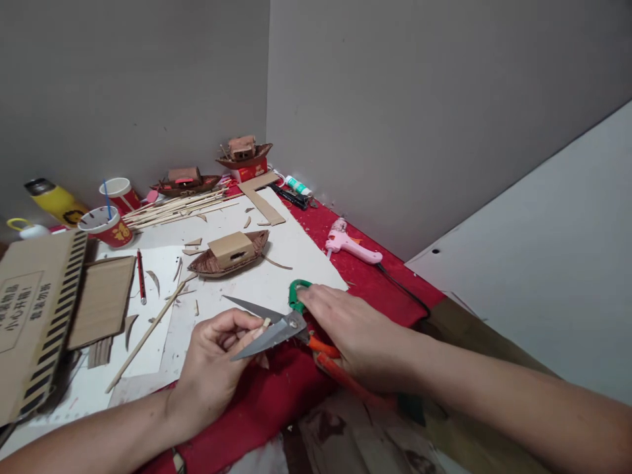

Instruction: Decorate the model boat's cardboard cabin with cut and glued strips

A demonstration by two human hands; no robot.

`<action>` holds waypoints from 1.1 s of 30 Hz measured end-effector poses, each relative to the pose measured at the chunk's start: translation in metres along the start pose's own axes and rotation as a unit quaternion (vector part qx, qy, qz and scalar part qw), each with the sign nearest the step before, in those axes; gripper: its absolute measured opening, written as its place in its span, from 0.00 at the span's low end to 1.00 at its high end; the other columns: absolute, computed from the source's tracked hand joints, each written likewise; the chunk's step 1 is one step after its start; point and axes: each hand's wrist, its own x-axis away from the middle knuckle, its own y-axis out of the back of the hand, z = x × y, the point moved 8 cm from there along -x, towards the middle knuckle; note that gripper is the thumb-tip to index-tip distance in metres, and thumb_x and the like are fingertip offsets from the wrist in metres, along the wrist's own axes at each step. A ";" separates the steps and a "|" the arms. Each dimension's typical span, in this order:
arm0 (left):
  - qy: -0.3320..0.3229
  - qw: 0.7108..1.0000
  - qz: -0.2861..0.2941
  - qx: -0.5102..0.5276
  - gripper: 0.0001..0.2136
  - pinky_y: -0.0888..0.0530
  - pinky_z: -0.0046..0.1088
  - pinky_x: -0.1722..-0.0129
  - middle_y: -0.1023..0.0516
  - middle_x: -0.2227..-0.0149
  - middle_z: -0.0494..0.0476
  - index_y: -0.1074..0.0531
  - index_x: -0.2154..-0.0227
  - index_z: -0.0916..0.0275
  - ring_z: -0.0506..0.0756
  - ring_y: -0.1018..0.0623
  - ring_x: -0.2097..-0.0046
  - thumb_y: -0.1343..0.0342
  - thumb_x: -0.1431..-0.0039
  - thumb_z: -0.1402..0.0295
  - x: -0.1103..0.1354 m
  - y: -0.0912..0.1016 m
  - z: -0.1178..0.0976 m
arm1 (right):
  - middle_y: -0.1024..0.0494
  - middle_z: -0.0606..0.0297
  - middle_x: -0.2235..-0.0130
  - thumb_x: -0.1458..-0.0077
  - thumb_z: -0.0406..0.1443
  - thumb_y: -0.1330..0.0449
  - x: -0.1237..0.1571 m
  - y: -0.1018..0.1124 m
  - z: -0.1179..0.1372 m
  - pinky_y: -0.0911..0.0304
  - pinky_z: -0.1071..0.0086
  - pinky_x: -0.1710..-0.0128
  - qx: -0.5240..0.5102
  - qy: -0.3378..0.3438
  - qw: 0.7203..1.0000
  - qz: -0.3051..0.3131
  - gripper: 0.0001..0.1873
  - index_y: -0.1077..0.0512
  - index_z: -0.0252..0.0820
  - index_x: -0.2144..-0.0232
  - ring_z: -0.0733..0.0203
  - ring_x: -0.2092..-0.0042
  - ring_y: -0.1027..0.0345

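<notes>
Scissors (282, 331) up over the near edge of the table, blades spread wide, and the right hand (348, 322) has a firm grip on their green handle! In comes the left hand (214, 349), thumb and fingers pinching a small piece of wood (267, 322), its pale end showing in the gap between those blades. Just beyond, a model boat (232, 253) sits on the white board (306, 257), with a pink glue gun (359, 249) off to the right on the red cloth (409, 303).
</notes>
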 end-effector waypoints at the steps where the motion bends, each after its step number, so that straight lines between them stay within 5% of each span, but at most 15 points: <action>1: -0.005 1.000 0.002 -0.003 0.14 0.31 0.21 0.76 0.24 0.82 0.52 0.25 0.76 0.65 0.48 0.27 0.78 0.29 0.55 0.60 0.001 0.000 0.000 | 0.27 0.44 0.49 0.50 0.37 0.43 0.001 -0.001 0.000 0.38 0.53 0.49 -0.002 -0.010 1.000 0.006 0.28 0.35 0.32 0.47 0.44 0.49 0.33; 6: -0.024 1.000 0.014 -0.013 0.11 0.31 0.21 0.74 0.24 0.80 0.51 0.25 0.75 0.64 0.48 0.27 0.77 0.32 0.50 0.62 0.001 -0.001 0.001 | 0.24 0.51 0.58 0.51 0.37 0.42 0.003 -0.009 -0.004 0.37 0.60 0.60 -0.012 -0.046 0.998 0.045 0.16 0.33 0.37 0.59 0.48 0.58 0.30; 13: 0.003 1.000 0.020 -0.021 0.12 0.31 0.20 0.77 0.26 0.81 0.49 0.26 0.74 0.65 0.47 0.28 0.79 0.34 0.49 0.61 0.001 -0.003 0.008 | 0.25 0.61 0.74 0.46 0.42 0.45 0.002 -0.014 -0.010 0.51 0.69 0.74 0.025 -0.045 0.997 0.064 0.09 0.33 0.42 0.71 0.60 0.74 0.36; 21: -0.051 0.999 0.003 -0.004 0.10 0.26 0.21 0.71 0.22 0.74 0.51 0.28 0.68 0.62 0.48 0.24 0.74 0.34 0.47 0.63 0.006 -0.001 -0.006 | 0.29 0.63 0.79 0.44 0.41 0.47 0.006 0.024 -0.030 0.53 0.70 0.77 0.016 -0.077 0.997 -0.024 0.12 0.35 0.43 0.77 0.63 0.79 0.42; 26: -0.129 0.988 0.011 -0.089 0.08 0.22 0.21 0.69 0.19 0.72 0.51 0.22 0.61 0.57 0.50 0.20 0.72 0.36 0.45 0.68 0.024 -0.004 -0.020 | 0.24 0.60 0.76 0.45 0.44 0.43 0.007 0.019 -0.025 0.53 0.69 0.77 0.090 -0.071 0.993 0.031 0.14 0.30 0.41 0.75 0.60 0.77 0.33; 30: -0.121 0.987 0.020 -0.108 0.04 0.22 0.18 0.68 0.17 0.71 0.51 0.22 0.67 0.55 0.50 0.18 0.70 0.36 0.45 0.70 0.025 -0.003 -0.017 | 0.20 0.59 0.70 0.46 0.41 0.40 -0.005 0.003 -0.001 0.45 0.70 0.73 0.070 -0.026 0.994 0.084 0.09 0.26 0.40 0.72 0.56 0.70 0.27; 33: -0.112 0.990 0.012 -0.088 0.02 0.20 0.21 0.66 0.16 0.68 0.53 0.23 0.69 0.57 0.52 0.17 0.69 0.36 0.45 0.69 0.020 0.000 -0.016 | 0.20 0.57 0.64 0.45 0.40 0.39 -0.015 0.001 0.013 0.37 0.68 0.66 0.021 0.031 0.998 0.059 0.10 0.26 0.38 0.65 0.54 0.62 0.26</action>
